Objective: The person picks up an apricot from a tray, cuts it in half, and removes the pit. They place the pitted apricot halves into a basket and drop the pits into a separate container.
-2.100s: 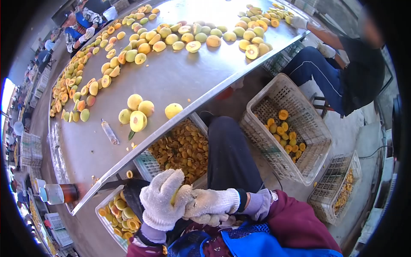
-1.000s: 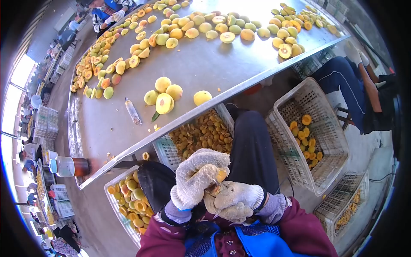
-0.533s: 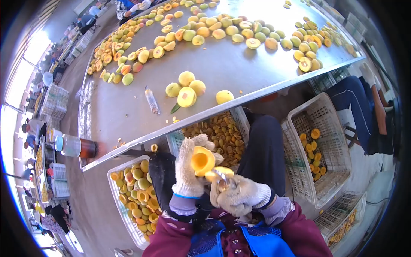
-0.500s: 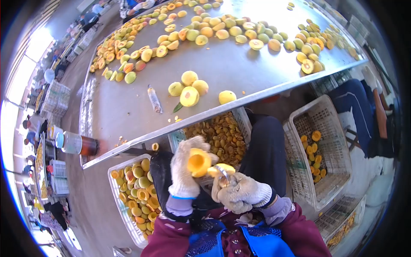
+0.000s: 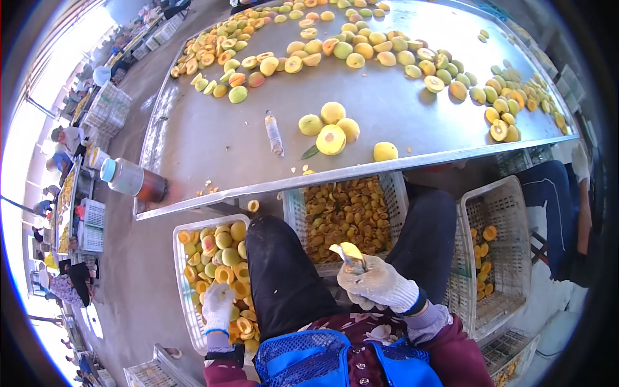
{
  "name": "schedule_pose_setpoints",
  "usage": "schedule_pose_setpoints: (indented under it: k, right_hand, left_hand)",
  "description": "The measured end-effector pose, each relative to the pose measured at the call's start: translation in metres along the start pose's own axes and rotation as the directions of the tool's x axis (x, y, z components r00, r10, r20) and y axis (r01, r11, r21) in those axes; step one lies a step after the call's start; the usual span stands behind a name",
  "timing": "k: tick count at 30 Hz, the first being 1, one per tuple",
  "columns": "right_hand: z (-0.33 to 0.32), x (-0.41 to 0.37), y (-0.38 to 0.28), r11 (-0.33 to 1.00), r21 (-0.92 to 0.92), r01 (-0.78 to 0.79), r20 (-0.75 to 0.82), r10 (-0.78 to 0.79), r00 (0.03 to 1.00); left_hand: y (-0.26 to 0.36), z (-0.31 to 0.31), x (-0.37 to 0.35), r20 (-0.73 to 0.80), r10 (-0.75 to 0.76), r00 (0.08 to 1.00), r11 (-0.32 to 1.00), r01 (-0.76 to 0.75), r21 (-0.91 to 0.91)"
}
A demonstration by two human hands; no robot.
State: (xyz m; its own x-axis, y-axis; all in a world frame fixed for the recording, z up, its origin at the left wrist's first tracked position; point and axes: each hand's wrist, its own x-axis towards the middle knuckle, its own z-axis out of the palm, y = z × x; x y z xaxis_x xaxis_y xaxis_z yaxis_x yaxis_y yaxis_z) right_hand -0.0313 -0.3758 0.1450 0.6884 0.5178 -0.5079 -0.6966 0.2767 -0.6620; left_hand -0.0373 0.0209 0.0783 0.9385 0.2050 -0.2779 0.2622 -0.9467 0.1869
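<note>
My left hand (image 5: 218, 304), in a pale knit glove, is over the white crate (image 5: 182, 287) of peach halves and whole fruit at lower left; its fingertips reach among the fruit, and what they hold, if anything, is hidden. My gloved right hand (image 5: 373, 282) is wrapped round a small metal tool (image 5: 354, 263), with a yellow peach piece (image 5: 348, 250) at the tool's tip, above my lap. Under the table edge, between my knees, stands a crate (image 5: 294, 216) full of small brown-orange pieces (image 5: 345, 213).
A metal table (image 5: 232, 151) bears many peaches, a plastic-wrapped item (image 5: 274, 134) and a leaf. A jar of dark liquid (image 5: 132, 179) is at its left corner. Right of my knee stands a crate (image 5: 465, 258). A person's leg (image 5: 547, 200) is beyond it.
My left hand has moved down and left from the middle to the fruit crate; the peach half it held is no longer in it. My right hand keeps its tool. The view has shifted.
</note>
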Motion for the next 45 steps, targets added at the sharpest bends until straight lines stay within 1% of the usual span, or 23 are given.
schedule_pose_setpoints:
  k: [2,4,7,10,12,14,16,18,19,20,22,23,26,29,32,36,38,40,41,42,43,44,45]
  right_hand:
    - [0.004,0.011,0.010,0.973,-0.232,0.010,-0.155,-0.047,0.987]
    - [0.025,0.008,-0.009,0.894,-0.425,-0.145,-0.287,0.019,0.958]
    - [0.025,0.012,0.003,0.526,-0.848,-0.059,-0.301,-0.388,0.871]
    - [0.017,0.010,0.013,0.378,-0.926,0.005,-0.249,-0.620,0.744]
    - [0.018,0.006,0.002,0.373,-0.925,-0.073,-0.307,-0.620,0.722]
    - [0.015,0.002,-0.013,0.394,-0.879,-0.267,-0.449,-0.501,0.740]
    - [0.010,-0.001,-0.021,0.396,-0.874,-0.283,-0.464,-0.506,0.727]
    - [0.006,-0.008,-0.036,0.503,-0.841,-0.202,-0.480,-0.518,0.708]
    - [0.000,-0.009,-0.043,0.551,-0.824,-0.134,-0.484,-0.560,0.673]
    - [-0.010,-0.010,-0.048,0.563,-0.826,-0.020,-0.443,-0.628,0.640]
    - [-0.030,-0.010,-0.066,0.472,-0.881,-0.002,-0.399,-0.743,0.538]
    - [-0.034,-0.016,-0.083,0.471,-0.882,-0.013,-0.408,-0.750,0.521]
    - [-0.066,-0.015,-0.118,0.275,-0.961,-0.029,-0.269,-0.907,0.325]
    - [-0.104,-0.003,-0.149,0.148,-0.977,-0.151,-0.182,-0.952,0.247]
    - [-0.147,0.011,-0.163,-0.059,-0.918,-0.391,-0.063,-0.955,0.291]
    - [-0.187,0.028,-0.151,0.022,-0.812,-0.584,-0.362,-0.803,0.473]
    - [-0.186,0.022,-0.148,0.118,-0.833,-0.541,-0.447,-0.721,0.530]
    - [-0.167,0.014,-0.147,0.034,-0.855,-0.517,-0.285,-0.865,0.413]
    - [-0.155,0.009,-0.143,-0.053,-0.894,-0.444,-0.113,-0.934,0.339]
    - [-0.133,0.002,-0.143,-0.007,-0.918,-0.395,-0.158,-0.909,0.385]
    - [-0.120,0.003,-0.131,-0.005,-0.965,-0.263,-0.079,-0.948,0.310]
    - [-0.091,-0.004,-0.129,0.164,-0.966,-0.202,-0.238,-0.869,0.433]
    - [-0.083,0.004,-0.116,0.511,-0.823,0.248,-0.317,-0.775,0.546]
  left_hand:
    - [0.042,-0.020,0.012,-0.156,0.011,0.988,0.795,-0.103,-0.598]
    - [0.120,-0.059,0.005,-0.237,0.246,0.940,0.601,-0.340,-0.723]
    - [0.192,-0.080,-0.002,-0.303,0.712,0.634,0.347,-0.691,-0.634]
    - [0.249,-0.086,0.000,-0.275,0.894,0.353,0.220,-0.882,-0.418]
    - [0.260,-0.069,0.015,-0.222,0.924,0.312,0.255,-0.935,-0.248]
    - [0.266,-0.056,0.023,-0.063,0.905,0.421,0.406,-0.898,-0.169]
    - [0.275,-0.065,0.028,-0.083,0.932,0.354,0.334,-0.924,-0.187]
    - [0.281,-0.076,0.041,-0.233,0.778,0.584,0.194,-0.575,-0.795]
    - [0.285,-0.077,0.056,-0.164,0.670,0.724,0.182,-0.375,-0.909]
    - [0.286,-0.080,0.081,-0.306,0.659,0.687,0.327,-0.628,-0.706]
    - [0.286,-0.077,0.132,-0.328,0.664,0.672,0.616,-0.740,-0.271]
    - [0.288,-0.069,0.158,-0.325,0.662,0.675,0.707,-0.706,-0.026]
    - [0.285,-0.054,0.208,-0.158,0.619,0.770,0.783,-0.586,0.209]
    - [0.295,-0.066,0.208,0.076,0.497,0.864,0.856,-0.503,0.122]
    - [0.289,-0.062,0.217,0.046,0.417,0.908,0.885,-0.417,0.205]
    - [0.273,-0.057,0.237,0.009,0.339,0.941,0.936,-0.339,0.098]
    - [0.258,-0.045,0.248,-0.056,0.444,0.894,0.893,-0.437,0.112]
    - [0.258,-0.064,0.230,0.078,0.284,0.956,0.760,-0.175,-0.627]
    - [0.267,-0.076,0.204,0.056,0.336,0.940,0.596,-0.166,-0.785]
    - [0.276,-0.088,0.175,0.031,0.393,0.919,0.509,-0.189,-0.840]
    - [0.284,-0.095,0.150,-0.001,0.443,0.896,0.415,-0.207,-0.886]
    - [0.289,-0.091,0.130,-0.023,0.542,0.840,0.340,-0.244,-0.908]
    - [0.295,-0.086,0.111,-0.054,0.633,0.772,0.258,-0.276,-0.926]
